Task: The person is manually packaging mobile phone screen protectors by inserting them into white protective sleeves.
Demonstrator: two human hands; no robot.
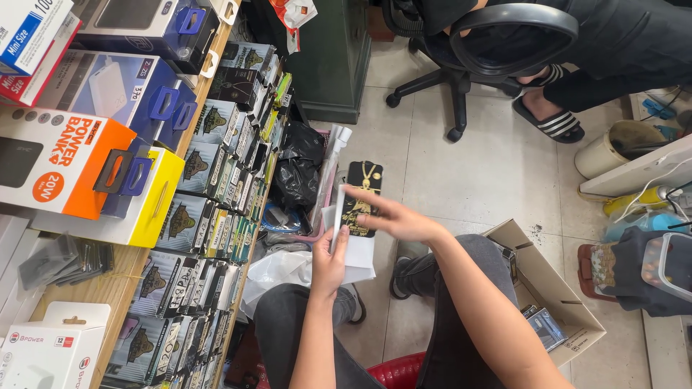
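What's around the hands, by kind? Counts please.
black pack with gold print: 1
white sleeve: 1
open cardboard box: 1
office chair: 1
Total: 4

Shelf (108,288) left, cardboard box (555,295) right.

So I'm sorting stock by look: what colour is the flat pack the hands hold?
Black pack with a gold design; head view.
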